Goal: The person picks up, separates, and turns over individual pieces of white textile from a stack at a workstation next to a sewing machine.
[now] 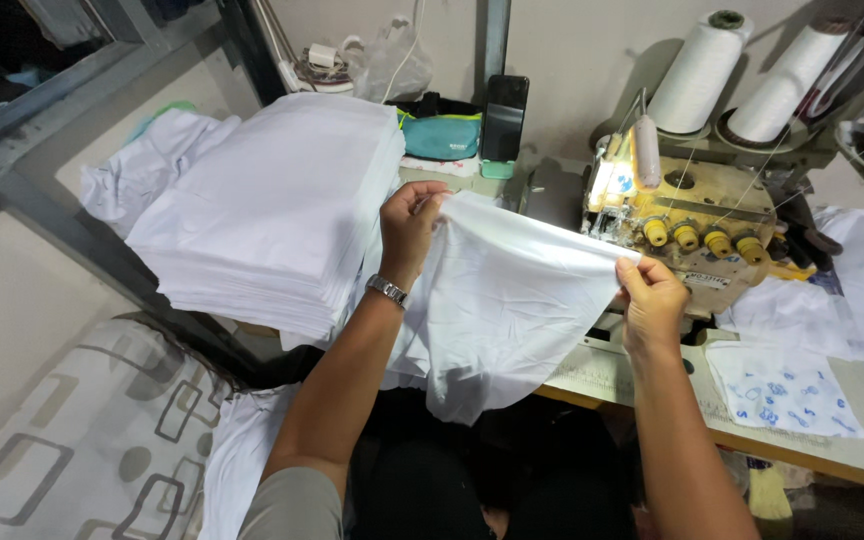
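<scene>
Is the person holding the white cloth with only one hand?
No, the left hand grips one top corner of the white cloth and the right hand grips the other, stretching it between them.

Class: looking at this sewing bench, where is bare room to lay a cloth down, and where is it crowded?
Bare tabletop lies right of the printed cloth. It is crowded around the sewing machine and the white stack.

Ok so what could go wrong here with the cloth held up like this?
The cloth hangs off the table edge, so it might slip or catch below. The right hand holds its corner close to the sewing machine, where cloth could catch on the thread dials. The left hand works beside a tall stack that could topple.
</scene>
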